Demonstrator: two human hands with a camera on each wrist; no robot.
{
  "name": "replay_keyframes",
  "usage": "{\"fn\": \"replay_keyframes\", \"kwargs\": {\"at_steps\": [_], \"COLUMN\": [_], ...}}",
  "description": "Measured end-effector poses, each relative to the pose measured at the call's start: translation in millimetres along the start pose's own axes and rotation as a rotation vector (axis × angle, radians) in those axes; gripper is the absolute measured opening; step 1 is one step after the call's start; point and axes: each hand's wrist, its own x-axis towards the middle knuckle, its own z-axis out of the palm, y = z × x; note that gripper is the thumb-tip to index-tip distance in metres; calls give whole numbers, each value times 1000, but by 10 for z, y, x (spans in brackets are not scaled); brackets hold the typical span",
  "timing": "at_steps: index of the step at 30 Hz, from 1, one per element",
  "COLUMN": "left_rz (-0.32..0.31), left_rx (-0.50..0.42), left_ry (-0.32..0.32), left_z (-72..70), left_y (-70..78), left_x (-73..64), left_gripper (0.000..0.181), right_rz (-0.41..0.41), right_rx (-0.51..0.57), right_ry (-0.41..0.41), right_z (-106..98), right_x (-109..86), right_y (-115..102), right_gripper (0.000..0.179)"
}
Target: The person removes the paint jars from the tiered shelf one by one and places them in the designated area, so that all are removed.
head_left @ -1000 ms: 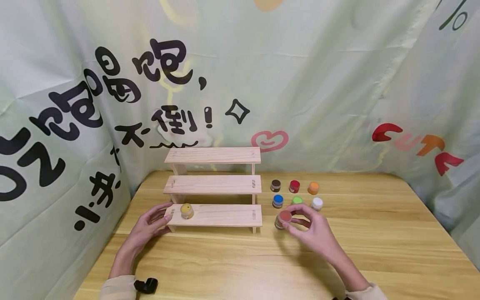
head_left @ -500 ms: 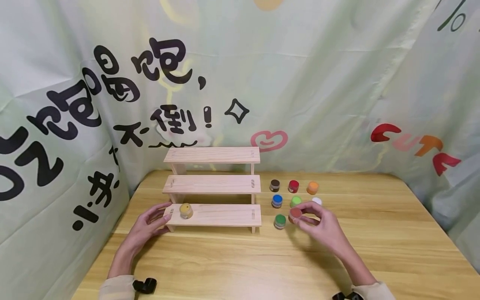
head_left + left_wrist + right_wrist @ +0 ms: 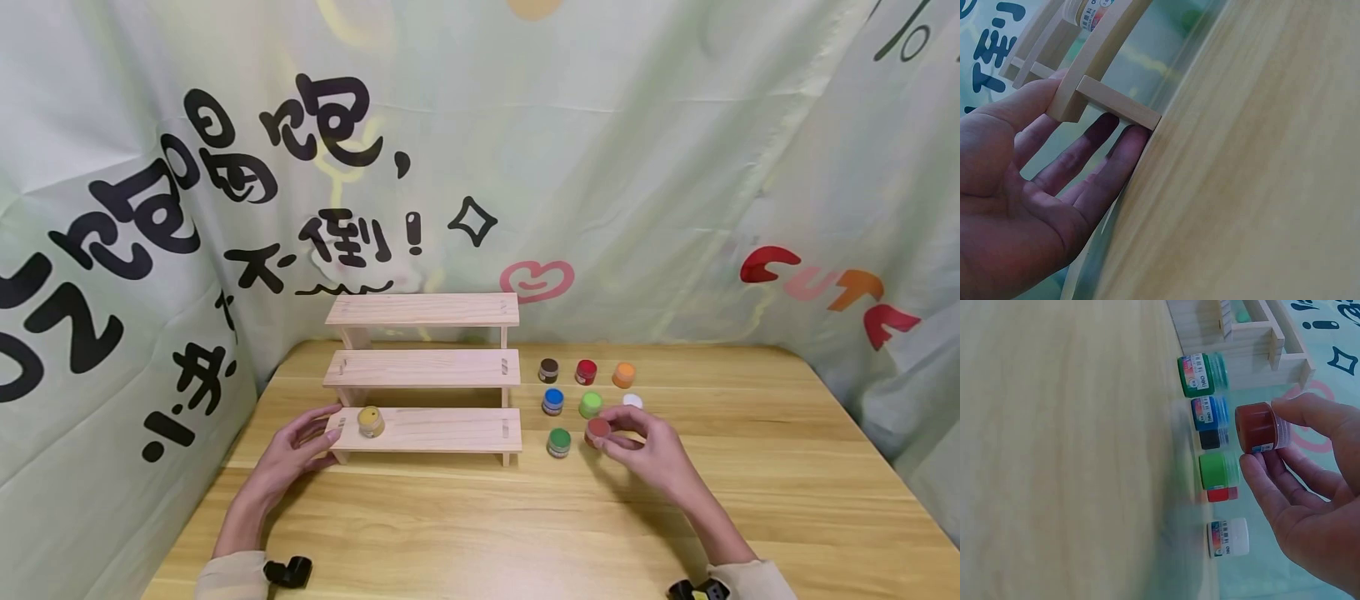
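My right hand pinches a small brown paint jar between thumb and fingers. The right wrist view shows this jar raised off the table. To its left stands a dark green paint jar. A three-tier wooden shelf occupies the middle left of the table. At the left end of its lowest tier, my left hand grips the board, thumb on the board's end and fingers by the leg. On that same tier, near the left end, sits a yellow ochre paint jar.
Behind my right hand, more paint jars stand in rows: blue, light green, a partly hidden white, dark brown or black, red and orange. A printed curtain hangs behind the table.
My right hand has carried the brown jar to the right, past the dark green jar it was covering, which now shows. My left hand keeps its place on the shelf.
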Motion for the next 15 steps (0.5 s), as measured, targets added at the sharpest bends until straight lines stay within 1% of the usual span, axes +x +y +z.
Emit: {"fn": "replay_keyframes", "kwargs": {"at_steps": [6, 15], "left_rz": [3, 1], "left_rx": [-5, 3], "left_ry": [0, 0], "left_z": [-1, -7], "left_y": [2, -5], "left_x": [5, -1], "left_gripper": [57, 56], "right_rz": [23, 28], "right_rx": [-11, -48], "right_ry": [-13, -51], "right_z": [-3, -4], "right_x": [2, -1], "right_y": [31, 66], "right_gripper": [34, 33]}}
